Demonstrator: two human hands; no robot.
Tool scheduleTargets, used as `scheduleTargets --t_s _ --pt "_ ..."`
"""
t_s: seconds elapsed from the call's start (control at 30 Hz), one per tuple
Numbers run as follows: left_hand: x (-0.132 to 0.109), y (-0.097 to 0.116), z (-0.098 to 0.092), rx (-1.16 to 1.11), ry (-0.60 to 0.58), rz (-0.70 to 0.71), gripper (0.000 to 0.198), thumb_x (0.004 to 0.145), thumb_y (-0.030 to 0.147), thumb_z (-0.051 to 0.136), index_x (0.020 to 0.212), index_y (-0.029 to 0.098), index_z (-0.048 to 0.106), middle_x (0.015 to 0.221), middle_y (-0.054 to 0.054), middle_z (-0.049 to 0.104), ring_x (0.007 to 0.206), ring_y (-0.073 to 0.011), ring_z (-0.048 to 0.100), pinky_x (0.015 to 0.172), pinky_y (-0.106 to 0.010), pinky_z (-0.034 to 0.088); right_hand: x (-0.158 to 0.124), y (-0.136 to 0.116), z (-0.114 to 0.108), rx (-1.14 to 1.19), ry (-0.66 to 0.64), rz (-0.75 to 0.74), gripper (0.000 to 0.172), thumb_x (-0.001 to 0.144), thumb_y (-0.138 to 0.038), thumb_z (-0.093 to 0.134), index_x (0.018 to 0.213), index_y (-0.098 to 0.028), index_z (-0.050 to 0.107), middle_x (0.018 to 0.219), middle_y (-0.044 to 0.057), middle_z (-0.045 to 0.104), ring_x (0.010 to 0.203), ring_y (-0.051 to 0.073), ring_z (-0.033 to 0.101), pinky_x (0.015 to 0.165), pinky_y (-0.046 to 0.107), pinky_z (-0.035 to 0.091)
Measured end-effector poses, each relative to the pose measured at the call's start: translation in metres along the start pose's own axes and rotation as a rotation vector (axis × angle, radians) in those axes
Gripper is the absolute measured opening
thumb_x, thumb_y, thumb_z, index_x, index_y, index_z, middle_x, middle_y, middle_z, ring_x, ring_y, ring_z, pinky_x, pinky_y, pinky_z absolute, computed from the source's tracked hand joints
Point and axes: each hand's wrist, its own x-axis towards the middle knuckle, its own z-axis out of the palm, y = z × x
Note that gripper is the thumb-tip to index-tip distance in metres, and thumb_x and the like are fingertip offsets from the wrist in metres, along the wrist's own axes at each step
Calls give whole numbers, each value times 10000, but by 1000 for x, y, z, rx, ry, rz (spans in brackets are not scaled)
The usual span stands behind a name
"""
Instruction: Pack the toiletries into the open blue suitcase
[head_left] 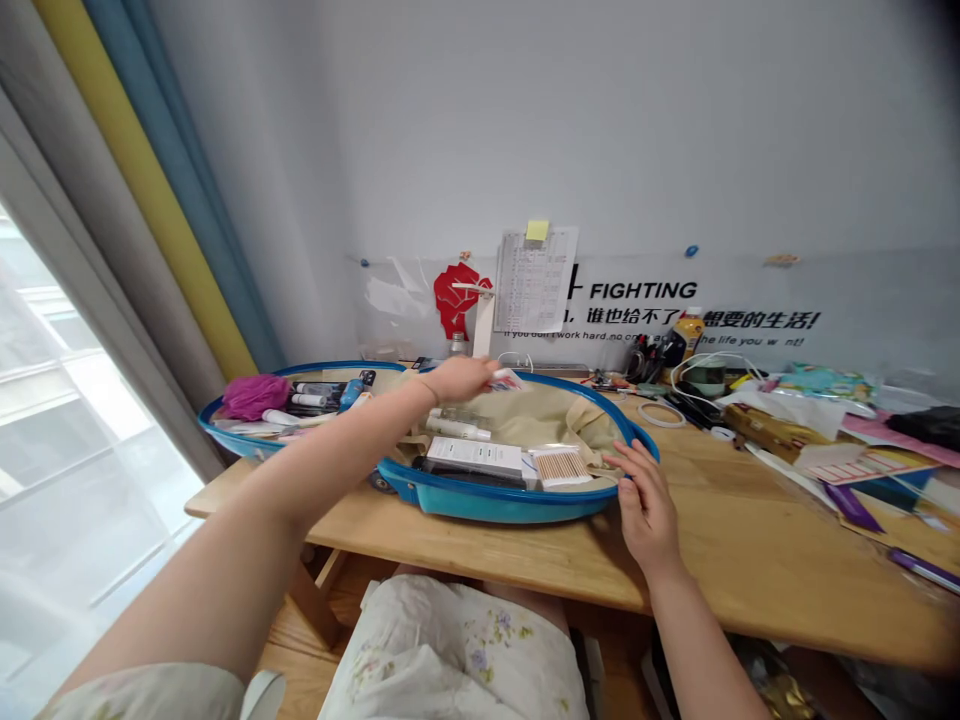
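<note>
A blue hard-shell case (487,500) lies open on the wooden desk (720,550). Its right half holds a beige cloth, white boxes (474,455) and a clear pack of cotton swabs (562,467). Its left half holds a pink bath puff (253,396) and several tubes. My left hand (459,379) reaches over the right half's far side, fingers closed on a small white item with red and blue print (510,379). My right hand (643,500) rests spread at the case's right rim, holding nothing.
The desk's right side is piled with papers, cables (701,375), a yellow bottle (687,335) and packets. A clear wall board with a paper sheet (534,280) stands behind. Curtains and a window fill the left. My lap is below the desk edge.
</note>
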Motion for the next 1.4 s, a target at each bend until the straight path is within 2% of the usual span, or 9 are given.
scheduleTargets --t_s 0.17,0.47,0.63,0.87,1.0,1.1,1.2,1.3,1.4 --pt "48 52 22 -125 -205 95 378 877 273 550 1243 178 537 1264 -133 598 1058 -243 622 909 -323 471 0 -1 -1 -1 -4 3 286 947 -324 412 1098 -237 639 1232 91 634 1321 271 464 1086 564 374" --pt "98 73 59 -162 -320 -2 413 775 176 652 1181 251 632 1224 -97 656 1114 -269 619 952 -336 455 -1 -2 -1 -13 -6 28 286 945 -335 410 1078 -240 645 1227 90 641 1324 279 462 1074 564 387" --pt "101 72 75 -205 -311 -43 468 809 207 646 1271 211 573 1252 -124 639 1115 -260 618 967 -345 458 -1 -4 -1 -5 -2 21 279 945 -316 413 1092 -246 639 1224 88 639 1326 270 458 1079 559 380" --pt "94 69 73 -195 -235 -210 586 812 383 688 1314 133 519 1328 -248 548 1226 -333 542 988 -399 448 0 -4 -2 -9 -19 40 304 946 -347 401 1089 -243 648 1226 90 637 1323 274 460 1088 560 373" --pt "90 66 68 -239 -254 -185 486 835 389 646 1253 149 582 1265 -187 621 1155 -278 595 943 -331 471 0 -2 -1 3 -6 18 285 946 -331 411 1085 -238 642 1229 91 635 1324 272 458 1086 561 367" --pt "83 44 57 -287 -230 -145 460 836 426 609 1255 236 590 1269 -73 641 1094 -201 624 914 -266 484 -1 0 -1 6 -12 22 285 948 -331 410 1089 -236 639 1237 94 629 1330 269 452 1093 564 358" --pt "63 0 44 -285 -166 -228 396 908 407 477 1267 278 582 1292 -21 631 1109 -155 610 933 -228 461 0 0 -1 9 -16 25 294 949 -340 406 1097 -239 639 1248 94 624 1332 267 450 1096 565 355" --pt "23 -59 36 -203 -120 -474 412 946 346 363 1277 220 572 1321 -84 606 1161 -203 587 963 -291 454 0 0 0 11 -8 41 298 946 -360 408 1082 -239 644 1230 95 634 1329 274 454 1090 571 360" --pt "-31 -114 40 -109 -132 -725 479 920 339 374 1310 119 544 1330 -207 572 1170 -300 587 934 -392 480 0 1 1 19 4 43 294 942 -368 418 1067 -240 651 1209 93 644 1321 277 463 1092 570 359"
